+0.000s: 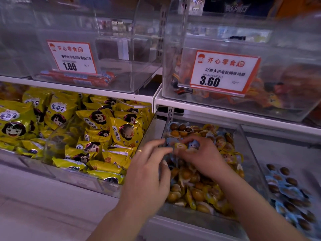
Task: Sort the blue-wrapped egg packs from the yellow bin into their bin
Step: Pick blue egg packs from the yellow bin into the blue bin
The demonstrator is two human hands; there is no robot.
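Both hands are down in the yellow bin (243,136), a clear box full of little egg packs in yellow wraps. The right hand (203,153) lies on top of the pile with its fingers bent, and it grips a few blue packs (192,144) near its fingertips. One yellow pack (180,146) is bunched in with them. The left hand (147,173) is right beside the right hand, almost touching it. Its fingers (156,142) are a bit bent and reach toward the blue packs, and its fingertips look to be just at their edge, but it is too blurry to tell if it holds one. There is a thin ring (140,150) on one left finger. More yellow packs sit under both hands and past the right hand's fingertips. The blue bin (295,164) is off to the right of the right arm, and it has a flat layer of blue-wrapped eggs (288,190) in it. To the left of the left hand is a big bin of yellow bags (97,129) with a cartoon face on them. Above the hands are two clear boxes with price tags, one that says 1.00 (71,57) and one that says 3.60 (224,72).
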